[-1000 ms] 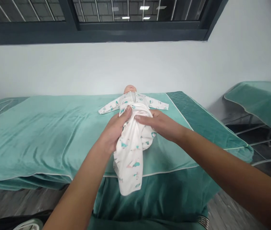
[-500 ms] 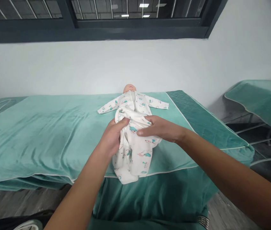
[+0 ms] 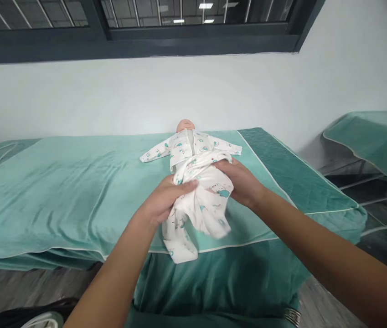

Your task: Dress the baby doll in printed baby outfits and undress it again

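White baby trousers (image 3: 207,200) with a teal animal print are bunched between my hands, one leg hanging toward the bed's front edge and the other lifted and folded. My left hand (image 3: 166,196) grips the left side, thumb on top of the cloth. On the right, my right hand (image 3: 239,180) is closed around the waist part, with some fingers hidden behind the fabric. Just beyond lies a baby doll (image 3: 185,125) on its back, its head toward the wall. It wears a matching printed jacket (image 3: 181,148) with both sleeves spread out.
The bed has a light teal velvet cover (image 3: 59,191) with white piping and a darker quilted end (image 3: 278,168). Behind it stands a white wall (image 3: 128,95) under a dark-framed window (image 3: 193,43). Another teal-covered bed (image 3: 374,141) with metal bars is at the right.
My right hand has moved right and slightly up along the trousers, and the waist is more gathered. The right trouser leg has swung up and right, away from the left one.
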{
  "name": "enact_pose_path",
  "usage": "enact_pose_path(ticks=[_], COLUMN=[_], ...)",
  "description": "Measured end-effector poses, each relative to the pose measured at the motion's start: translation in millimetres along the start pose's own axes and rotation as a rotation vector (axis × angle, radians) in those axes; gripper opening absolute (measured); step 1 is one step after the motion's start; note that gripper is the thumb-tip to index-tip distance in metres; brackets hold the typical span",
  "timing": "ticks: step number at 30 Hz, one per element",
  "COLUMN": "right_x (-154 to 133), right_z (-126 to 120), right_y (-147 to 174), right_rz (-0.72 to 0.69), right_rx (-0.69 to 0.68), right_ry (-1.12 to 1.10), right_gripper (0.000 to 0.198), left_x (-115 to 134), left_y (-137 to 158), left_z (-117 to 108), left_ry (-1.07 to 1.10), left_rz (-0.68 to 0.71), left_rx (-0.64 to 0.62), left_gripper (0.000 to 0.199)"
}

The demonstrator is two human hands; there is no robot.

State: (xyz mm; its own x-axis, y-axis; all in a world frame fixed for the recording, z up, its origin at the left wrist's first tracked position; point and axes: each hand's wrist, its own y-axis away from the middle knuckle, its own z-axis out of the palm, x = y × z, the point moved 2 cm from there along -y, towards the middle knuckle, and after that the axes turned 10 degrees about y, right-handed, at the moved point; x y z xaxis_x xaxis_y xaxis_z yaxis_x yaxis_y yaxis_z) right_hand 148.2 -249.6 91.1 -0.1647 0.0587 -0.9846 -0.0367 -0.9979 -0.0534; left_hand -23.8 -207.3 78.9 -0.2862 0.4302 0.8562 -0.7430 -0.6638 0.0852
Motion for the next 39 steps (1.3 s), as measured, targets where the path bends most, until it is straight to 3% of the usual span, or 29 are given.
enact_pose_path(ticks=[3, 9, 14, 17, 20, 31, 39], right_x=[8, 49, 93, 110, 118, 117, 119], right_z=[-5, -26, -49, -55, -54, -52, -54], right_y=[6, 27, 39, 40, 38, 32, 33], right_rz=[0.050, 0.273, 0.278, 0.218, 0.160, 0.057, 0.060], right_rx=[-0.043, 0.003, 0.190, 0.245, 0.243, 0.072, -0.049], right_ry=[0.031, 0.230, 0.691, 0.806, 0.815, 0.558, 0.377], right_gripper=[0.032, 0.041, 0.034, 0.030, 0.029, 0.040, 0.046], left_x=[0, -25, -48, -51, -51, -47, -42], left_y=[-6, -17, -29, -34, -36, -36, -37], left_z=[2, -2, -7, -4, 0, 16, 16], left_ry=[0.061, -0.059, -0.603, -0.972, -1.197, -1.447, -1.291], left_rz=[0.113, -0.004, -0.032, 0.006, 0.026, -0.087, -0.102], left_rx=[0.095, 0.239, 0.243, 0.206, 0.172, 0.162, 0.111], left_gripper=[0.052, 0.039, 0.030, 0.022, 0.022, 0.023, 0.018])
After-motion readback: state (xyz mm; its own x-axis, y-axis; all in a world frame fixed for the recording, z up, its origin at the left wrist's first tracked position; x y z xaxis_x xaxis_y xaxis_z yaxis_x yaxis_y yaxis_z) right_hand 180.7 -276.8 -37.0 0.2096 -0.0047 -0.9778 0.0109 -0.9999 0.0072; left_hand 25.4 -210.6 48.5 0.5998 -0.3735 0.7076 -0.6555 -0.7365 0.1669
